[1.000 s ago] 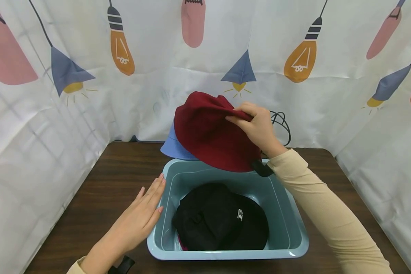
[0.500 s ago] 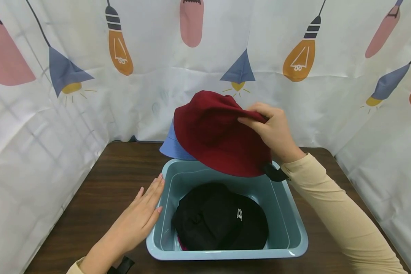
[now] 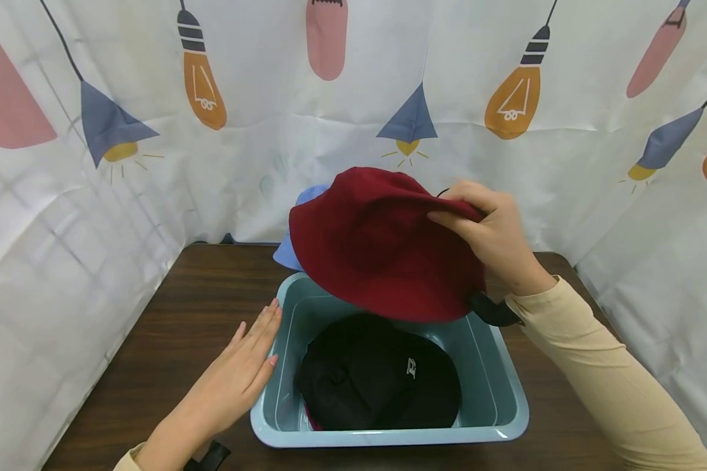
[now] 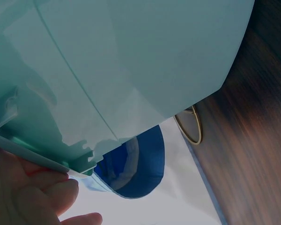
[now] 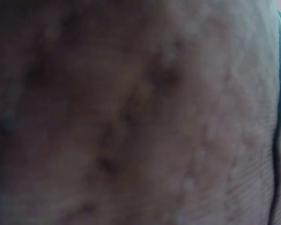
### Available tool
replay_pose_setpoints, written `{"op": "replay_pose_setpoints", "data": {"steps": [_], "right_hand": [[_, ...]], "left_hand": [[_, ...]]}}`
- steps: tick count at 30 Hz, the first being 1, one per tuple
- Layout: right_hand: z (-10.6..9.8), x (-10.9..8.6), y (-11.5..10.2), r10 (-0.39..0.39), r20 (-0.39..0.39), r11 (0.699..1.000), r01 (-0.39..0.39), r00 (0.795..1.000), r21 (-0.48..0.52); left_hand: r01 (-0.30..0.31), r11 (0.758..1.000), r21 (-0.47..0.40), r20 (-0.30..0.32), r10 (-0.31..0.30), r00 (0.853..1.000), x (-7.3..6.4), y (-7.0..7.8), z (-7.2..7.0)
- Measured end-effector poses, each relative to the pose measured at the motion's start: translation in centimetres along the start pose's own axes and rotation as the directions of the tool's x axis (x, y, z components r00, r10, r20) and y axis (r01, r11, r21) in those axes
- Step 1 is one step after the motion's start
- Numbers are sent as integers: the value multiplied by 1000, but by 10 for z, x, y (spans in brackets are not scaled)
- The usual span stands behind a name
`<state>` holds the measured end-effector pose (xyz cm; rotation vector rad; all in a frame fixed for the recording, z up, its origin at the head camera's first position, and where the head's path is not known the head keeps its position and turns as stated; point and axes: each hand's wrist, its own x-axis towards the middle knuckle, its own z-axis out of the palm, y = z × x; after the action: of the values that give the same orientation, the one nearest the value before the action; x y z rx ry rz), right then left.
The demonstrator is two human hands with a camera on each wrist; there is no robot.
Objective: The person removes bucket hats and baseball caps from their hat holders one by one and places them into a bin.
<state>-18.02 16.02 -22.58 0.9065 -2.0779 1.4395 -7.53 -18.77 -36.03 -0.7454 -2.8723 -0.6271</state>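
My right hand pinches the brim of a dark red bucket hat between thumb and fingers. The hat hangs tilted over the back of a light blue plastic basin. Inside the basin lies a black cap with a small white emblem, and a sliver of magenta peeks from beneath it. With fingers straight, my left hand rests against the basin's left rim. The left wrist view shows the basin's wall beside its fingertips. A blurred close surface fills most of the right wrist view.
Behind the basin stands a blue bucket hat, partly covered by the red one. A thin wire loop shows past the basin in the left wrist view. The dark wooden table is enclosed by a white printed curtain.
My right hand has moved right and down, bringing the red hat lower and nearer over the basin. My left hand has stayed at the rim.
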Motion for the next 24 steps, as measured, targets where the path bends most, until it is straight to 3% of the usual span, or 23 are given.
{"op": "replay_pose_setpoints", "data": {"steps": [8,24], "right_hand": [[-5,-17,-3,-63,83,997,67,995,-46],[9,-53,3,-125,293,990,98,948,102]], "left_hand": [[11,1000,-12,16,-11,1000,1,1,0],[10,1000,-22,14,-10,1000,2,1,1]]}}
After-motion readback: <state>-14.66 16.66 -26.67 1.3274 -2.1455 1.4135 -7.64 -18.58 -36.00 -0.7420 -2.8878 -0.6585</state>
